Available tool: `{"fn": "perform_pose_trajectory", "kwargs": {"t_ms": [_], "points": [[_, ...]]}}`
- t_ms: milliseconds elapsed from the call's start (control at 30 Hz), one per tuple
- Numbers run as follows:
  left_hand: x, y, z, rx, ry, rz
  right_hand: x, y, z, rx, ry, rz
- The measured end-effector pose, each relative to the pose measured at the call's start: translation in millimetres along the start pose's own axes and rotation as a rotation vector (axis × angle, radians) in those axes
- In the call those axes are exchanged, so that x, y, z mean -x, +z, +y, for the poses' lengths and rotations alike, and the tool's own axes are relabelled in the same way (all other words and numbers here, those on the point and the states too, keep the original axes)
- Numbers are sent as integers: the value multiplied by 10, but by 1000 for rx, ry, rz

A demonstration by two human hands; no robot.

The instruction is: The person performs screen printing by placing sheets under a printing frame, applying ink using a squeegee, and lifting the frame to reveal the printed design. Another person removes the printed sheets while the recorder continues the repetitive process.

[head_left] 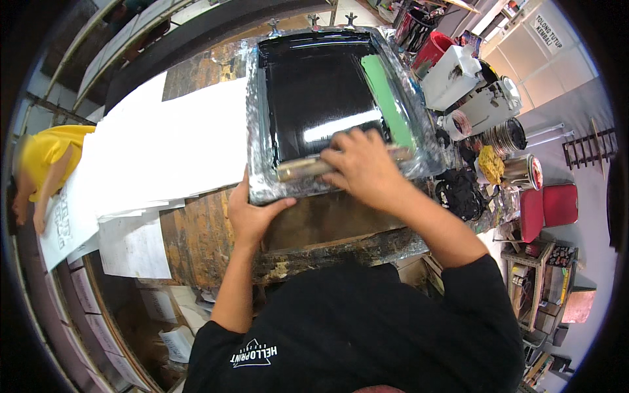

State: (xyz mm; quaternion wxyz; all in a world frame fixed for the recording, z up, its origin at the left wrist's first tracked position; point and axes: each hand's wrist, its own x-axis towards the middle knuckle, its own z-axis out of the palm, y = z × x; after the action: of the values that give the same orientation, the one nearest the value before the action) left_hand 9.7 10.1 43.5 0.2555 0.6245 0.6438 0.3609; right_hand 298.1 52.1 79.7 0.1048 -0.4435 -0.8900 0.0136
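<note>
A screen printing frame [257, 188] lies on the worktable, its edges smeared with ink. Wet black ink [314, 85] coats most of the mesh, and a green strip [388, 98] shows along its right side. My right hand [363, 167] is closed over a wooden-handled squeegee [300, 168] lying across the near end of the mesh. At the frame's near left corner, my left hand [249, 213] grips the edge, thumb stretched along the near side; its other fingers are partly hidden.
White paper sheets [177, 144] spread left of the frame on the stained worktable [209, 242]. A person in yellow [56, 154] handles a printed sheet at far left. Ink containers [452, 78], a tin can [522, 171] and dark rags [462, 194] crowd the right side. Wing-nut clamps [314, 21] stand behind the frame.
</note>
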Motion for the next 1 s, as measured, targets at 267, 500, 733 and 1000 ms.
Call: {"fn": "perform_pose_trajectory", "kwargs": {"t_ms": [267, 500, 733, 1000], "points": [[106, 309, -607, -435, 170, 37, -442, 487, 214, -56, 74, -29], [99, 247, -518, -382, 157, 35, -2422, 781, 1728, 65, -29, 88], [100, 272, -512, -218, 252, 79, -2590, 732, 1907, 98, -39, 161], [135, 289, -415, -184, 213, 123, -725, 255, 410, 33, 24, -2]]}}
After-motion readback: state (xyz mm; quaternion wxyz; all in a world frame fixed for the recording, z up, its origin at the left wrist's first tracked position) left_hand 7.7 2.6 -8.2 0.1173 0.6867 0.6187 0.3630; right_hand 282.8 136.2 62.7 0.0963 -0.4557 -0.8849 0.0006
